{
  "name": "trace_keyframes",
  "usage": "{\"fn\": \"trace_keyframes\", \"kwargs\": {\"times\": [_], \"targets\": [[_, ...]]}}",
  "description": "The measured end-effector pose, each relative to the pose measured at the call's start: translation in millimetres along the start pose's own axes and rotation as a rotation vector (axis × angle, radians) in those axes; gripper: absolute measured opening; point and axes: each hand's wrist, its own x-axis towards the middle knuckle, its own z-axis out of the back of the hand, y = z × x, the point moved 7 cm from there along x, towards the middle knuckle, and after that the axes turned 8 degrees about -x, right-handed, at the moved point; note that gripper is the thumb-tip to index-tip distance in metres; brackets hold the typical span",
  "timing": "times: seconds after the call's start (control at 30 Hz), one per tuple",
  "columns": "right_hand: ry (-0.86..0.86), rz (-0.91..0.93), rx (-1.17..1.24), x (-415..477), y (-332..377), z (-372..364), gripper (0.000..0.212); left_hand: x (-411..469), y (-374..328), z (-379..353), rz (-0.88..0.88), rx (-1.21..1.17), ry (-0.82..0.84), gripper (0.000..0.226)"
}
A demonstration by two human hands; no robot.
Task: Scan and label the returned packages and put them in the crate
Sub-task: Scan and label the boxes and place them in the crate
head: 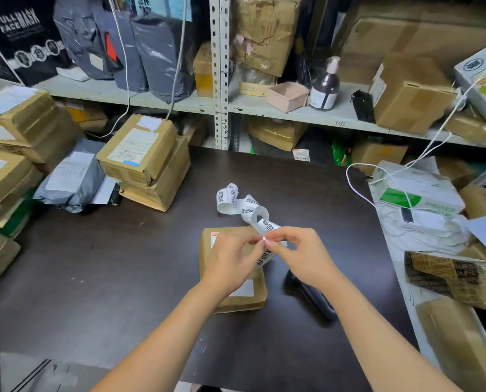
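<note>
Although a small package [246,302] lies directly beneath both hands, none of the strip's stickers is on it yet, so I judge the work to be at the labelling step: a label is being peeled. Whether this parcel has been scanned cannot be told, and no crate is in sight.

The left hand [230,258] and right hand [301,256] meet fingertip to fingertip, each pinching the near end of the label strip [236,202], which curls away beyond the knuckles in loose loops. It is glossy white paper printed with bold black characters, springy enough to hold its coil.

The package is flat, tan cardboard with softened corners, a pale sticker near the left wrist and a red-edged one by the left fingertips. Just under the right wrist lies a dark, slim, matte object, probably the scanner [312,295], though it is blurred. All this sits on a dark, smooth table [123,264]. Well off beyond the left hand are taped cardboard boxes [142,157] and a crinkled grey plastic mailer [72,182], which I take to be parcels left to do.
</note>
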Motion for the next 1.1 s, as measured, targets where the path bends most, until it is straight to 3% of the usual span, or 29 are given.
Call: {"fn": "trace_keyframes", "kwargs": {"times": [0.23,0.43,0.53,0.63,0.8,0.9,1.0,1.07,1.1], "targets": [[0.020,0.044,0.033,-5,9,-1,0.011,-2,0,1,-0.045,-0.026,0.038,0.011],[0.005,0.076,-0.013,-5,12,0,0.014,-4,20,0,0.211,-0.260,0.011,0.012],[-0.029,0.069,-0.043,-2,8,3,0.017,-8,28,8,0.319,-0.372,-0.117,0.012],[-0.095,0.007,-0.057,5,-7,12,0.016,-14,40,24,0.399,-0.489,-0.269,0.011],[-0.276,-0.242,-0.143,15,-52,36,0.015,-23,52,47,0.459,-0.685,-0.346,0.010],[-0.375,-0.371,-0.238,17,-66,44,0.014,-29,56,52,0.476,-0.737,-0.318,0.020],[-0.417,-0.343,-0.371,14,-53,37,0.022,-33,58,52,0.477,-0.762,-0.227,0.027],[-0.331,-0.264,-0.235,12,-35,19,0.017,-36,59,49,0.482,-0.804,-0.151,0.033],[-0.205,-0.256,-0.098,11,-27,4,0.013,-37,58,47,0.482,-0.826,-0.112,0.035]]}}
